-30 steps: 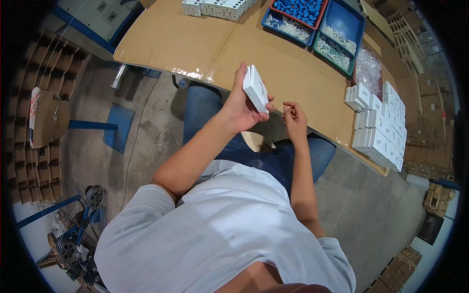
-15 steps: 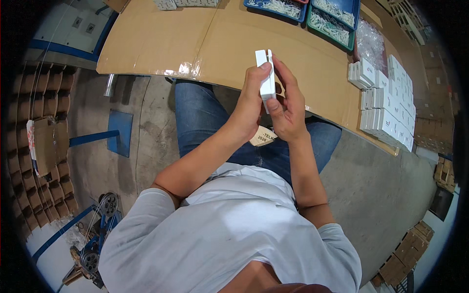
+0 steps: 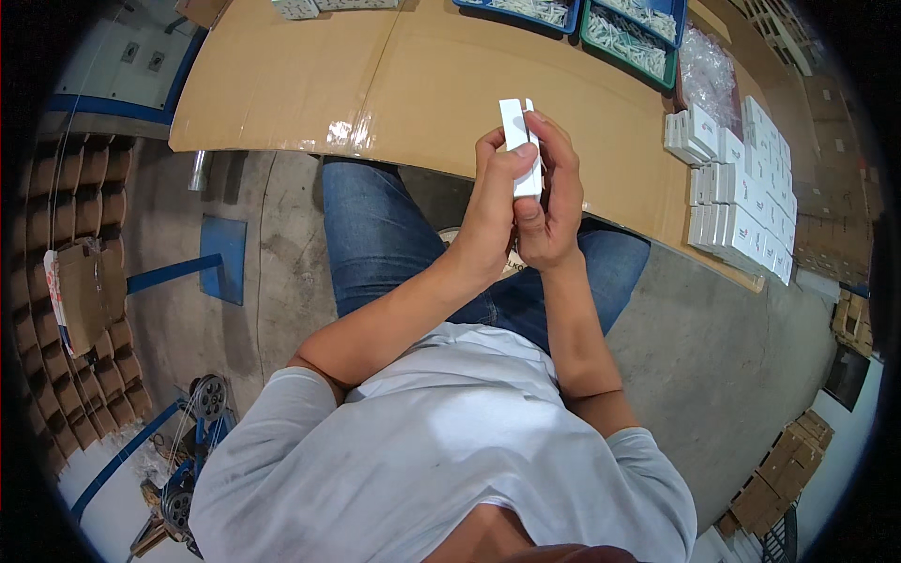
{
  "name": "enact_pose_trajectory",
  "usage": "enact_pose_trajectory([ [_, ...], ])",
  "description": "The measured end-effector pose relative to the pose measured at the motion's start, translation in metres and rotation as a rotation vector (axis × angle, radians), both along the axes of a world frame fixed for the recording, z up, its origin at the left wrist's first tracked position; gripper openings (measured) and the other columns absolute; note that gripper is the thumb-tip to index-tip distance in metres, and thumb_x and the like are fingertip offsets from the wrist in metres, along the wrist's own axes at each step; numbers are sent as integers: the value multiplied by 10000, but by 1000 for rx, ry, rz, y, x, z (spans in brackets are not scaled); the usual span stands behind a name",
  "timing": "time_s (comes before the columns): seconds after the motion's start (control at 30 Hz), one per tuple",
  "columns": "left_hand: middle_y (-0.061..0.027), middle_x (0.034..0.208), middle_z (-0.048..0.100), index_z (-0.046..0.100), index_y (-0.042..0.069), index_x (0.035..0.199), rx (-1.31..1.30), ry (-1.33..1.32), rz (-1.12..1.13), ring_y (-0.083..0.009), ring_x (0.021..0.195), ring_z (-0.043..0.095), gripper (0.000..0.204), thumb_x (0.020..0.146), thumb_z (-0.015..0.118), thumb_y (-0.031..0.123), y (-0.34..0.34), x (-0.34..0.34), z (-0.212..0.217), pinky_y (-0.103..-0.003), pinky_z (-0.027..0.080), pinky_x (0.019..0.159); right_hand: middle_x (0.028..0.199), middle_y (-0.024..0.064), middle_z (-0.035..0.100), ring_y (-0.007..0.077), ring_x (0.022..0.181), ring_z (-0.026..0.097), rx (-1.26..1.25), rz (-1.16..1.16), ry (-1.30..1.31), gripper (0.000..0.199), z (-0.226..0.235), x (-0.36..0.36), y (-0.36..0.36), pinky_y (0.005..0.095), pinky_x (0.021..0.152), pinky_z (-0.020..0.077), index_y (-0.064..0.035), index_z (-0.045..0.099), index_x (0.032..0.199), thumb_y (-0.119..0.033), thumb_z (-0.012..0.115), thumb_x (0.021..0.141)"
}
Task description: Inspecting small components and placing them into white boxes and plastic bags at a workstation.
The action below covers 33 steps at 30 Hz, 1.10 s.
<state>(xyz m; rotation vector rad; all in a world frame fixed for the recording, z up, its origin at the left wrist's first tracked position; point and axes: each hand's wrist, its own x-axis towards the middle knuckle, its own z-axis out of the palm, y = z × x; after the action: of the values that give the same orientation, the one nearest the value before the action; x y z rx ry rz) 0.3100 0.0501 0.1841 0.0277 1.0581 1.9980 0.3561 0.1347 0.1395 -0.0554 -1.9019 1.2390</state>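
Spreading beyond both hands, the cardboard-covered bench (image 3: pixel 310 94) fills the upper part of the view, its near edge lying just behind the raised fingers. Past the right hand, toward the bench's far right end, rows of small white boxes (image 3: pixel 741 202) stand packed side by side, with a clear plastic bag (image 3: pixel 706 70) just beyond them. Farther out ahead of the hands sit a green bin (image 3: pixel 631 42) and a blue bin (image 3: pixel 526 11), both loaded with small pale parts. Well off to the left of the left hand, brown cardboard dividers (image 3: pixel 80 253) are stacked along the floor.

Between the 2 hands, a slim white box (image 3: pixel 522 145) is held upright above the lap, its top end poking out above the fingertips. The left hand (image 3: pixel 493 211) is clamped on the box from the left, thumb pressed across its front face. The right hand (image 3: pixel 552 202) closes on it from the right, fingers curled around the far edge, touching the left hand lower down.
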Motion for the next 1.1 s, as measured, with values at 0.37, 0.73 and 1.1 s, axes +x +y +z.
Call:
enact_pose_trajectory([
  [0.37,-37,1089,589,503,116,1282,14,32,35,-143,997,606,470,982,481,477,8,4,-30,-295,497,853,1358,321,547,461,1219,572,126,-20,10,677,-3,-1,8,484,1024,463,33,534,1380,-543,472,1029],
  [0.73,-21,1024,585,485,145,1233,-9,46,18,-125,931,604,400,980,474,454,10,5,-22,-285,498,811,1348,324,559,458,1222,578,93,-25,21,672,-4,-1,10,483,1027,465,40,535,1372,-538,418,1049],
  [1.1,-5,985,600,514,161,1197,-16,49,11,-110,889,606,388,977,479,478,12,7,-31,-278,501,771,1349,298,575,451,1208,592,83,-32,29,683,-7,2,12,482,1024,470,37,542,1366,-552,393,1055],
])
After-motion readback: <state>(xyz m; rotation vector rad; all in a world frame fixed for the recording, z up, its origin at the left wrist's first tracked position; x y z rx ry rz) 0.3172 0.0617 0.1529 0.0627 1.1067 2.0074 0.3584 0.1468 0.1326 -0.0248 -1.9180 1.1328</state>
